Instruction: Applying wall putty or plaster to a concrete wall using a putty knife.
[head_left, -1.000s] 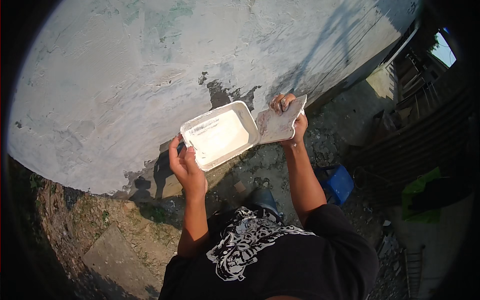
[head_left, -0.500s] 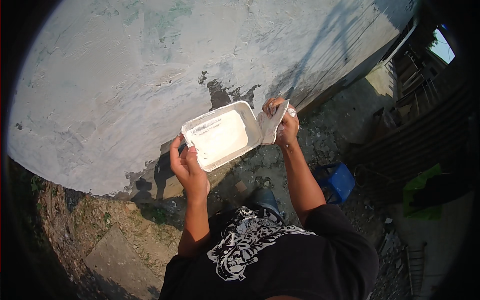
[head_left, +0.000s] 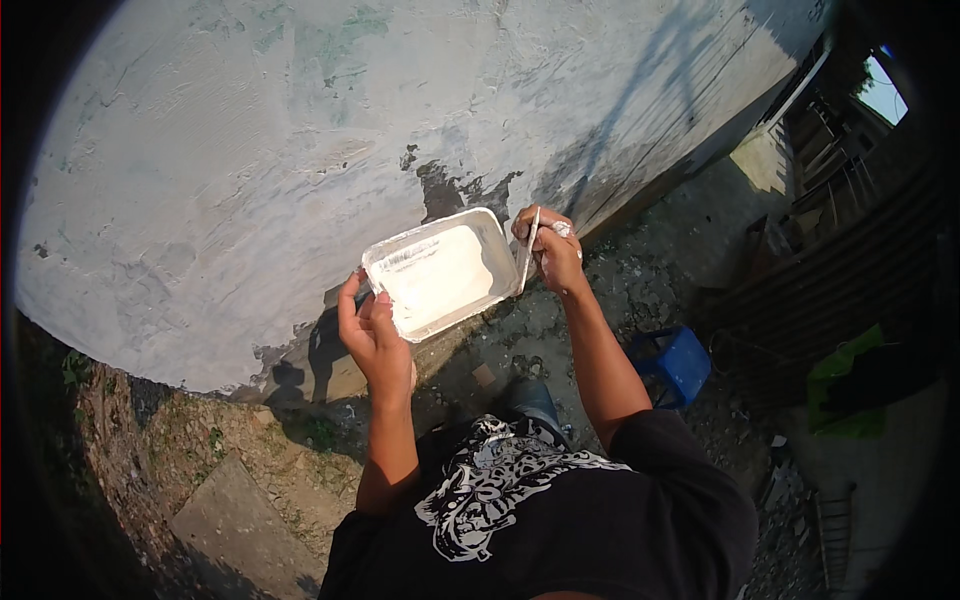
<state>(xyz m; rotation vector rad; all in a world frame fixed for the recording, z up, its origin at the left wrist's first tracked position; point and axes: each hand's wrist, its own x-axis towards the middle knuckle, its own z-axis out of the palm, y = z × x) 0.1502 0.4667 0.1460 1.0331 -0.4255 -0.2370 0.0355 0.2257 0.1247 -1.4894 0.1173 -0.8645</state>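
My left hand (head_left: 372, 325) grips the near left end of a white rectangular tub (head_left: 410, 328), thumb over its rim. Inside lies a creamy white paste (head_left: 445, 275), with dark streaks along the far inner wall. A flat, paste-smeared scraper (head_left: 530, 245) is in my right hand (head_left: 556, 250), whose fingers are closed round it. The scraper is turned nearly edge-on, right beside the tub's right rim; I cannot tell whether they touch. White smears cover the knuckles of my right hand.
A whitish plastered wall (head_left: 230, 180) rises in front, with a dark bare patch (head_left: 440, 190) just beyond the tub. To the right on the rough ground stands a blue plastic stool (head_left: 675, 365). A flat slab (head_left: 245, 520) lies at lower left; a ladder (head_left: 833, 535) is at lower right.
My right hand has shifted slightly left and turned the scraper from showing its broad face to nearly edge-on. The tub has barely moved in my left hand.
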